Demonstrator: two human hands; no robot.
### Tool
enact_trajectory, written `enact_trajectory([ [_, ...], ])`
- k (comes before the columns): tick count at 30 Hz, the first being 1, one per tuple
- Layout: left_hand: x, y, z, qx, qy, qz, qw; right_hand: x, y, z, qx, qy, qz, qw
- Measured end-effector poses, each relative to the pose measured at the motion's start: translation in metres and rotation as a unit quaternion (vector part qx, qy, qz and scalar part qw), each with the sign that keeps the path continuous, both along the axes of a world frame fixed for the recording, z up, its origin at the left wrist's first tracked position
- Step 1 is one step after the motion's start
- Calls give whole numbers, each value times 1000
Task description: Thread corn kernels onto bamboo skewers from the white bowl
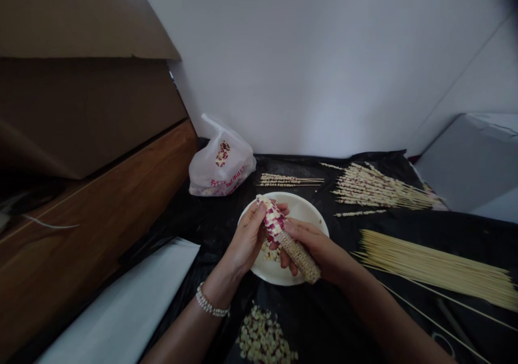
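Both my hands hold one corn cob (301, 258) over a white bowl (311, 207). White and purple-red kernels cover its upper end, while the lower part is stripped bare. My left hand (247, 240) grips the kernel-covered end, thumb on top. Around the middle of the cob is my right hand (313, 240), its thumb near the border between kernels and bare cob. Loose kernels (271, 253) lie in the bowl beneath the hands. Parts of the fingers are hidden behind the cob.
On black plastic sheeting stands a white plastic bag (220, 164). Kernel-threaded skewers (368, 188) lie at the back right, with a smaller group (283, 180) behind the bowl. Bare bamboo sticks (437, 267) lie right, a kernel pile (265, 337) in front. A cardboard box (89, 105) stands left.
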State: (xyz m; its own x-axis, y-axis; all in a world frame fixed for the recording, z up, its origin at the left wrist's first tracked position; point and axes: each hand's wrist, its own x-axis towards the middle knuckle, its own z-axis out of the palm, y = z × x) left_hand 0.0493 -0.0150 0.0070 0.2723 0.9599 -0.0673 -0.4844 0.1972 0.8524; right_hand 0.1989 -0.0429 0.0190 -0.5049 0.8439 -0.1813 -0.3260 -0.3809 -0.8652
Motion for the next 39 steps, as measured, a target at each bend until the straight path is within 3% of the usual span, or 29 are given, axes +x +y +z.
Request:
enact_trajectory([
  [20,0,-2,1,42,37,-5,998,-2,1,-2,-41,22,-23,999],
  [33,-2,-1,3,32,34,5,999,-1,1,-9,-43,35,-16,998],
  [39,-2,-1,4,25,33,14,999,-2,-1,-13,-11,53,-2,999],
])
